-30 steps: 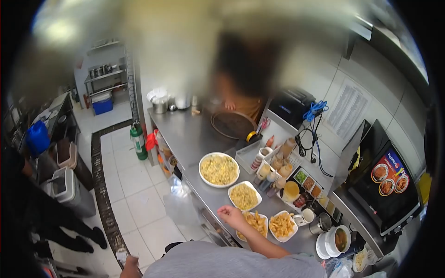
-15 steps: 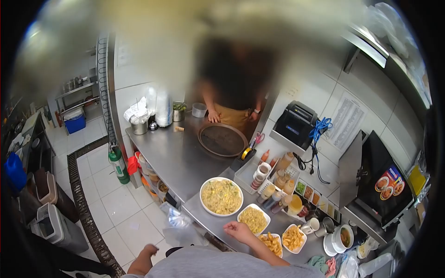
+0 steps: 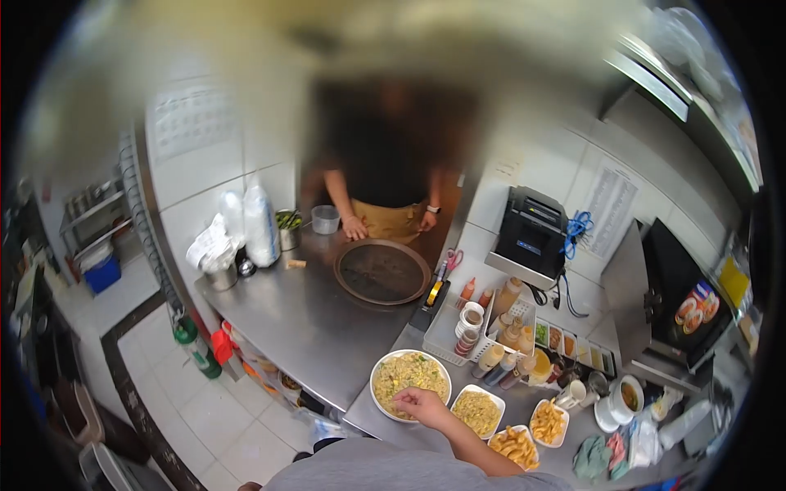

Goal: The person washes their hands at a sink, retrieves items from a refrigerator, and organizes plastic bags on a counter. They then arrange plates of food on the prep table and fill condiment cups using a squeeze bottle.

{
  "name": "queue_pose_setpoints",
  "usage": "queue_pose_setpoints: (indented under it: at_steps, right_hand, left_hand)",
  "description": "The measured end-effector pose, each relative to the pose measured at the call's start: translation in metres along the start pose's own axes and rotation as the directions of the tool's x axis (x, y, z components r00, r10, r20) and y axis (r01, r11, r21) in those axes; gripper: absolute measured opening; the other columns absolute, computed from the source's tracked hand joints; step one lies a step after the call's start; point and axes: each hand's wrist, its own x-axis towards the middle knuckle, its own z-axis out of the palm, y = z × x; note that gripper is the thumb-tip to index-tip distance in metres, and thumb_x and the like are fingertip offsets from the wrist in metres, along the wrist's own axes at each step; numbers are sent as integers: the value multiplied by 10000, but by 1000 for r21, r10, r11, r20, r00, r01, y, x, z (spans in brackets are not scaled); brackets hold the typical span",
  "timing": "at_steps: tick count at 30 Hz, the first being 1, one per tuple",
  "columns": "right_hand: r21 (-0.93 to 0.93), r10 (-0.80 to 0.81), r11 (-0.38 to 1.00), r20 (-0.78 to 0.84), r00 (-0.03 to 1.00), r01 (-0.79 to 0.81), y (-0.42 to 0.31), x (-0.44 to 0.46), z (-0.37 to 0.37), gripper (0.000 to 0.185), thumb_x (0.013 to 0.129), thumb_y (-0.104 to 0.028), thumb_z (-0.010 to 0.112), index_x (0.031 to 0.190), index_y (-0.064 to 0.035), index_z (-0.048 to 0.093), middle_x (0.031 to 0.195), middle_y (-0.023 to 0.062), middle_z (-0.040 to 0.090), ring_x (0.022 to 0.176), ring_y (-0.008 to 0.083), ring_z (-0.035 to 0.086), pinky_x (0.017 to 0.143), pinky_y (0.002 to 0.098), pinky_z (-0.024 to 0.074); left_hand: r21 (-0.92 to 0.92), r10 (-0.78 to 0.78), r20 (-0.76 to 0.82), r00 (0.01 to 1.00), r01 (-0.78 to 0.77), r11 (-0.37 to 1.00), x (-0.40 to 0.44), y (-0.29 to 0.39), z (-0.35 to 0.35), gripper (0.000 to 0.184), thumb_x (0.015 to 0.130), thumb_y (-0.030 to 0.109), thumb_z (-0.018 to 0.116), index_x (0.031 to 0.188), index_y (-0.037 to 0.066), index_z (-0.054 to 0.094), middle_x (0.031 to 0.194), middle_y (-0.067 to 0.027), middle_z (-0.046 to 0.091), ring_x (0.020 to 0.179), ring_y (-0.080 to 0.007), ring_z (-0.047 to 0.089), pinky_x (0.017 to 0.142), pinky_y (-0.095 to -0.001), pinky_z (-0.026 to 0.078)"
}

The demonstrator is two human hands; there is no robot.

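Observation:
My right hand [image 3: 419, 405] hangs over the near side of a large round white bowl of fried rice [image 3: 409, 375]. Its fingers are curled together, and whatever they may hold is hidden. Right of that bowl is a smaller square white bowl of fried rice [image 3: 477, 411]. Two white bowls hold golden fried pieces that look like potato wedges: one bowl of wedges [image 3: 513, 447] lies beside my forearm, the other bowl of wedges [image 3: 548, 422] farther right. Only a sliver of my left hand [image 3: 250, 487] shows at the bottom edge, fingers out of sight.
Across the steel counter [image 3: 295, 327] stands a person [image 3: 385, 164], one hand near a round brown tray [image 3: 382, 272]. Sauce bottles in a white basket [image 3: 512, 331], a tape dispenser [image 3: 434, 299], a black printer [image 3: 528, 225] and cloths [image 3: 591, 457] are to the right.
My right hand has gone from beside the smaller rice bowl to over the large one. My left hand has dropped almost out of view. The camera view has shifted, moving the counter lower in frame.

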Motion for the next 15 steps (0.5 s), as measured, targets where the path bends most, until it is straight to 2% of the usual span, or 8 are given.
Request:
queue_pose_setpoints:
  at_steps: [4, 6, 7, 8, 10, 12, 13, 15]
  right_hand:
    - [237, 136, 966, -112, 984, -107, -4, -2, 24, 214, 851, -114, 639, 1037, -10, 618, 774, 7, 618, 632, 71, 553, 571, 206, 453]
    - [214, 170, 968, -164, 972, -133, -9, 0, 41, 194, 848, -90, 628, 1023, -7, 616, 771, 12, 616, 619, 73, 551, 567, 206, 454]
    - [208, 176, 969, -196, 965, -135, -5, 1, 54, 191, 846, -84, 626, 1021, -7, 615, 770, 11, 615, 619, 72, 551, 566, 207, 456]
    - [204, 182, 970, -229, 956, -136, -4, 3, 64, 189, 844, -78, 623, 1019, -7, 614, 770, 10, 613, 618, 70, 552, 565, 208, 458]
    - [225, 204, 964, -277, 939, -144, -12, 2, 84, 190, 841, -71, 619, 1016, 2, 615, 781, 17, 617, 640, 75, 561, 570, 220, 473]
    - [292, 227, 946, -289, 930, -140, -6, 2, 108, 190, 840, -79, 622, 1008, 11, 617, 798, 24, 620, 669, 84, 572, 576, 231, 486]
    - [310, 243, 940, -310, 919, -144, -8, 0, 118, 190, 840, -79, 622, 1008, 11, 617, 798, 24, 620, 669, 84, 572, 576, 231, 486]
    - [295, 260, 938, -251, 932, -182, -19, -4, 132, 193, 843, -83, 614, 1008, 18, 617, 815, 32, 622, 688, 92, 580, 581, 236, 493]
  left_hand:
    - [177, 32, -10, 999, -29, 984, 7, 118, -98, 331, 912, 367, 502, 1017, 74, 613, 957, -115, 679, 843, -251, 652, 729, -448, 507]
    - [615, 528, -12, 849, -410, 673, 96, 173, -151, 334, 872, 351, 553, 925, 34, 645, 863, -126, 686, 756, -238, 656, 707, -448, 505]
    - [369, 643, -268, 717, -540, 757, 99, 213, -169, 318, 839, 312, 601, 888, 1, 646, 787, -131, 673, 703, -200, 644, 673, -391, 509]
    - [-70, 730, -299, 615, -777, 626, 33, 264, -188, 250, 848, 247, 617, 881, -1, 630, 725, -125, 648, 676, -156, 620, 621, -321, 503]
    - [-303, 859, -408, 310, -933, 192, -55, 351, -217, 81, 844, 47, 576, 920, 20, 567, 757, -19, 567, 633, -104, 534, 562, -246, 439]
    - [-334, 890, -454, -27, -922, -199, -205, 400, -253, 84, 846, 33, 606, 916, 40, 561, 903, -14, 575, 842, -78, 527, 777, -236, 430]
    - [-206, 833, -503, -231, -904, -375, -275, 406, -269, 123, 818, -34, 579, 911, 40, 544, 956, -53, 559, 886, -130, 529, 826, -258, 414]
    - [418, 414, -483, -772, -619, -665, -374, 395, -301, 166, 779, -68, 539, 903, 42, 526, 966, -114, 548, 886, -259, 529, 826, -339, 427]
